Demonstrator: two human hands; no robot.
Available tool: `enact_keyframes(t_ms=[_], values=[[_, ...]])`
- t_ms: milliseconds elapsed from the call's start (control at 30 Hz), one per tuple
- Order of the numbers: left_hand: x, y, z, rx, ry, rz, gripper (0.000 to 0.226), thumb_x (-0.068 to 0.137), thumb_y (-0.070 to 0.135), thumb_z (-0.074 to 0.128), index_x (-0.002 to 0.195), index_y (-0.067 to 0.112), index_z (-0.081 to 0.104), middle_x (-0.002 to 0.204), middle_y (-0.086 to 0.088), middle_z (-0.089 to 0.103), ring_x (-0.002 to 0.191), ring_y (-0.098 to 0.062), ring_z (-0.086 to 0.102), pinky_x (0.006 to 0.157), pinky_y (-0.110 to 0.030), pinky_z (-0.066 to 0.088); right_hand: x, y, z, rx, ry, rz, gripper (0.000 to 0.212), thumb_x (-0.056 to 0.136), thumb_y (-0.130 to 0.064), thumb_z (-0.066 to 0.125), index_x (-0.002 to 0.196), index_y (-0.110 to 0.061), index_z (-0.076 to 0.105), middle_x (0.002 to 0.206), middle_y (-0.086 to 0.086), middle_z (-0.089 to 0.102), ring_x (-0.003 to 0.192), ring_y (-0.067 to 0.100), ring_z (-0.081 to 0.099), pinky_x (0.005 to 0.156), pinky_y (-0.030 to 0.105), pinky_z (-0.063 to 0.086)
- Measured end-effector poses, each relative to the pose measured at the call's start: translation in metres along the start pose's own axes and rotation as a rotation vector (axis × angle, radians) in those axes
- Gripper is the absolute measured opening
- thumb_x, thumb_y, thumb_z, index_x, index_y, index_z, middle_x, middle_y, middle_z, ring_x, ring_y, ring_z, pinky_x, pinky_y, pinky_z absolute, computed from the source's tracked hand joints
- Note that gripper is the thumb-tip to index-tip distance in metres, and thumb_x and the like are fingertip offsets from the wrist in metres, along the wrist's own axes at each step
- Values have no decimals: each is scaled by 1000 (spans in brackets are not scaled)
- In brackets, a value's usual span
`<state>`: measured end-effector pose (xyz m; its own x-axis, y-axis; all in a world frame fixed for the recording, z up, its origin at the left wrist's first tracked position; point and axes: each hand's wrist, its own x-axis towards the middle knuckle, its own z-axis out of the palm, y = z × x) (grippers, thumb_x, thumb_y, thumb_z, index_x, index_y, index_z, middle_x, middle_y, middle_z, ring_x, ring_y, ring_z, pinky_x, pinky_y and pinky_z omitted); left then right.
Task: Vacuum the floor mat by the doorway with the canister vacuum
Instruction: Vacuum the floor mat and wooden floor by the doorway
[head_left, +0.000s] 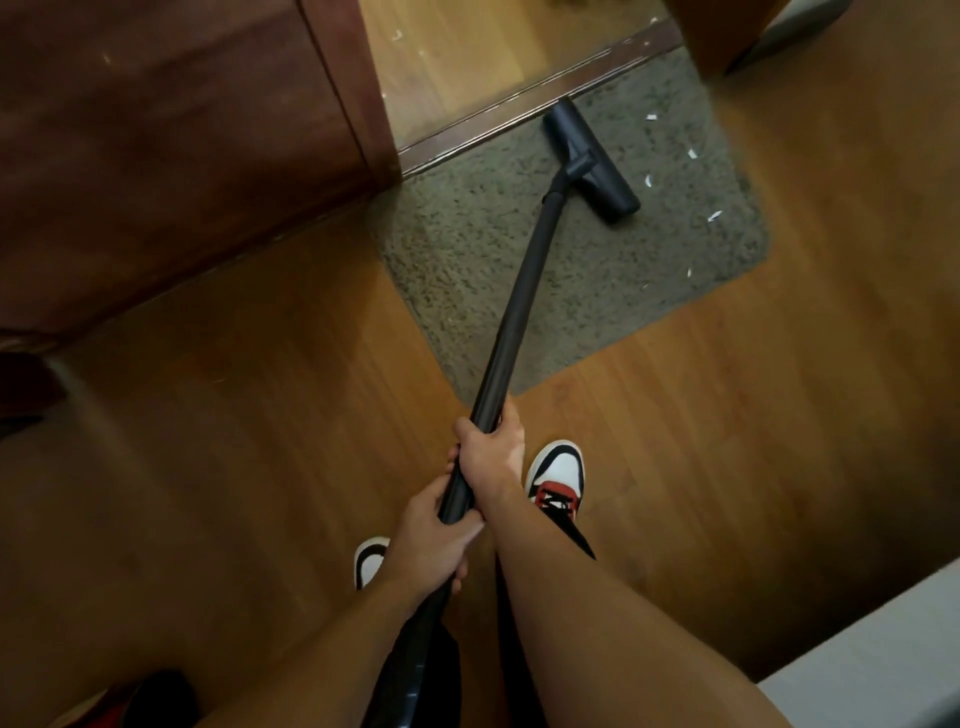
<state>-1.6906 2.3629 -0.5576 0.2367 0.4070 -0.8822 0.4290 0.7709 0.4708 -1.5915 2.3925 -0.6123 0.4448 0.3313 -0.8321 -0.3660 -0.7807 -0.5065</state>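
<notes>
Warm brown wooden floor (260, 441) fills a view looking straight down, with a grey-green floor mat (467, 234) lying against a doorway threshold (519, 106) on its far edge. A person stands just off the mat's near corner, one sneaker (556, 480) showing. Both hands hold a black vacuum wand (519, 291). The right grip (491, 452) has its fingers wrapped round the tube, and is the one nearer the mat. The left grip (431, 540) is closed round the tube just behind it, where the hose (410, 665) begins. The wand's long axis runs forward and slightly right to the floor head (589, 156), which rests on the mat near its far edge. White paper scraps (649, 181) lie toward the mat's right edge, to the right of the head. Reaching them likely means swinging the head rightward.
</notes>
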Motion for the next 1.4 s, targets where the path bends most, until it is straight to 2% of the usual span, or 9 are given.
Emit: enact_keyframes(t_ms=[233,367,667,733,833,933,1067,1300,1400], values=[[29,39,43,15,22,20,5,94,9,63,95,14,62,62,-11,58,44,-27,50,39,-29,42,36,-40,-38,-46,-22,-16,49,94,-7,62,135,-29,47,76,11,61,46,14,58,47,31,55],[37,55,62,1,46,-5,7,94,8,62,89,11,61,57,-8,57,39,-24,48,38,-28,41,51,-55,-53,-55,-20,-27,43,93,-8,61,132,-21,51,74,9,58,44,14,56,46,31,54],[32,55,60,9,50,-31,9,93,7,64,85,7,59,59,-10,55,40,-26,47,38,-28,41,43,-55,-53,-50,-18,-32,45,93,-9,62,135,-20,49,81,10,60,43,11,57,43,25,50],[24,46,52,14,38,-41,9,94,7,64,86,7,60,61,-10,56,43,-27,48,38,-28,41,32,-47,-48,-42,-22,-12,48,94,-8,61,137,-24,48,83,11,61,43,11,57,43,25,50],[8,30,37,9,20,-40,7,94,6,64,87,6,62,61,-11,59,50,-28,51,46,-31,43,14,-30,-38,-37,-17,15,51,94,-7,61,141,-22,46,80,10,60,41,9,56,41,24,48],[-6,14,21,-24,7,-59,9,95,9,65,102,14,67,75,-23,66,65,-33,60,60,-37,48,-4,-12,-26,-15,-18,40,55,93,-8,61,144,-18,43,77,8,60,40,8,55,41,24,47],[-21,-11,-2,-37,-18,-105,19,96,14,64,112,24,63,60,-14,60,42,-24,50,44,-31,42,-30,10,-9,37,-38,77,64,94,-7,60,151,-24,37,72,6,59,45,12,57,46,28,51],[-50,-49,-27,24,-32,-109,22,96,10,63,118,15,62,67,-17,59,39,-24,47,37,-27,38,-67,51,10,105,-12,104,75,93,-6,59,158,-30,30,78,6,61,45,12,56,48,28,51],[-58,-61,-35,40,-48,-117,23,97,9,61,119,16,61,66,-16,58,40,-24,46,37,-27,37,-78,64,15,121,1,107,75,93,-5,59,158,-28,30,75,5,61,45,11,56,48,28,51]])
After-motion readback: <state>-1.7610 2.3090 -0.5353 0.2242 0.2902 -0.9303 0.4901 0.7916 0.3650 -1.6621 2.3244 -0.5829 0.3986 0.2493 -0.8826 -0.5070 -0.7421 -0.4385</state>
